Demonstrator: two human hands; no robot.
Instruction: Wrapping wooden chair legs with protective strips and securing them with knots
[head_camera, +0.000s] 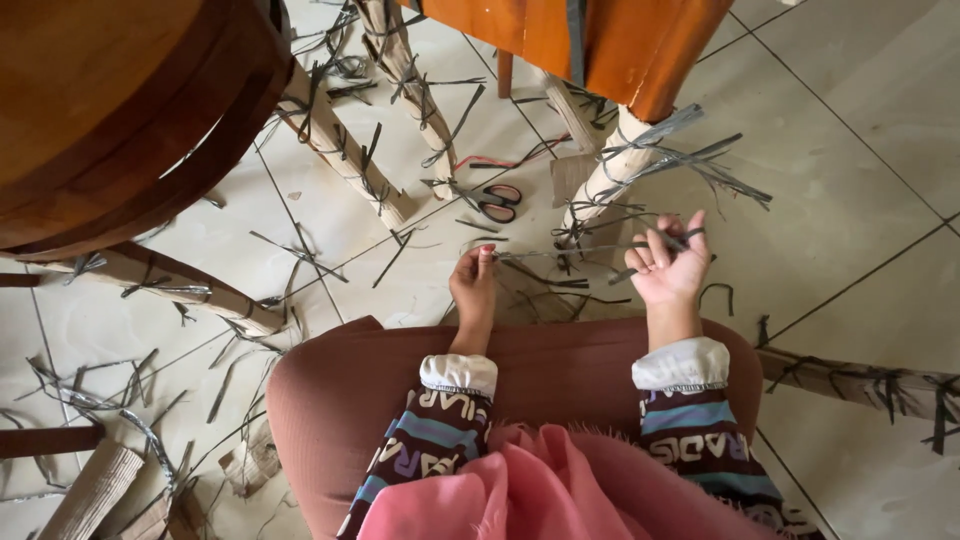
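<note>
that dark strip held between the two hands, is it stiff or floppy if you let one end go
Probably floppy: the dark strip looks thin and flat, and runs straight only where the left hand and right hand hold it. Likely light too; cut pieces lie curled on the floor.

Left hand (474, 283) pinched shut (fingertips together); right hand (668, 260) palm-up, fingers seemingly curled.

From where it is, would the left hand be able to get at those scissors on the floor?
Probably yes. The scissors lie on bare tile just beyond the left hand, with only loose strips between. But its fingers pinch a dark strip, so it is not free.
</note>
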